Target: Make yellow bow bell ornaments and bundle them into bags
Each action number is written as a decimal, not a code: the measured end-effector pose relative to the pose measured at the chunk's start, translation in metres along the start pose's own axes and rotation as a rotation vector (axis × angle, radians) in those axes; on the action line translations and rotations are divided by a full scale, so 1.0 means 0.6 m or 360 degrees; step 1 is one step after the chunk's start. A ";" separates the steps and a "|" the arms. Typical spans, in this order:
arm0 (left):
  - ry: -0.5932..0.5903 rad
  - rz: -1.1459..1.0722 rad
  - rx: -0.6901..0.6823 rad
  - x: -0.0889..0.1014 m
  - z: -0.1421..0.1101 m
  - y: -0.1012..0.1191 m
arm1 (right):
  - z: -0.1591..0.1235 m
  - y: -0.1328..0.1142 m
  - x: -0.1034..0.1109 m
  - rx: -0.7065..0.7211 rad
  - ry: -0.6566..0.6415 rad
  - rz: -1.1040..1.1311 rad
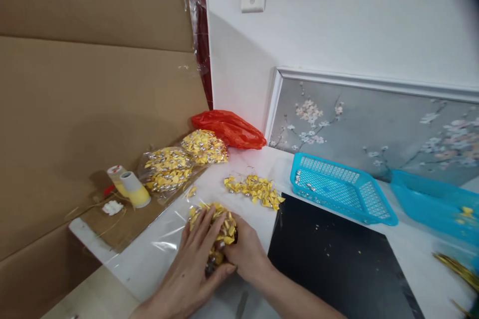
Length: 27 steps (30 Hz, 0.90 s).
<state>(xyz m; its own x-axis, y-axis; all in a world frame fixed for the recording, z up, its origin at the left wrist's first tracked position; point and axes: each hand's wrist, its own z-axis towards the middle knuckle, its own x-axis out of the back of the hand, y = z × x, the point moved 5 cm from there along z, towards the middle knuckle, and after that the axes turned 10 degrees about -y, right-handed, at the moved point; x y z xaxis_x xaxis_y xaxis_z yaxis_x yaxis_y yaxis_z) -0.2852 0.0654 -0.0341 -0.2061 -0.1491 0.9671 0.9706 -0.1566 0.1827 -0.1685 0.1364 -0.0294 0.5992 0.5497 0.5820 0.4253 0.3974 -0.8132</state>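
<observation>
Between my two hands is a bunch of small yellow ribbon bows with silvery beads [228,232], near the front of the white table [151,246]. My left hand [194,259] lies over its left side, with the fingers along the top and the thumb at the near side. From the right, my right hand [249,251] wraps round the bunch; its fingertips are hidden. Clear plastic film [168,232] lies by my left hand. Just beyond the hands is a loose row of similar yellow bows [258,190].
Bagged yellow bows [168,167] and a red plastic bag [232,129] lie at the back. Thread cones [136,192] stand on cardboard at left. A black mat [337,254] lies at right, below a blue basket [337,192] and a blue tray [430,204]. Gold ties [456,269] are far right.
</observation>
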 end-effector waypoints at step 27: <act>0.0451 0.0312 -0.0256 0.045 -0.075 0.030 | 0.065 -0.027 0.113 -0.0340 -0.0337 -0.0123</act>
<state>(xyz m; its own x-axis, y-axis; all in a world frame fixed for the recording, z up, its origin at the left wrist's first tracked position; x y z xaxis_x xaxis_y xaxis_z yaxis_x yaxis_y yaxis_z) -0.2790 0.0144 -0.0128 -0.0668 -0.4522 0.8894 0.9678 -0.2463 -0.0526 -0.1613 0.1956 0.0235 0.4146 0.6734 0.6121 0.6104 0.2930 -0.7359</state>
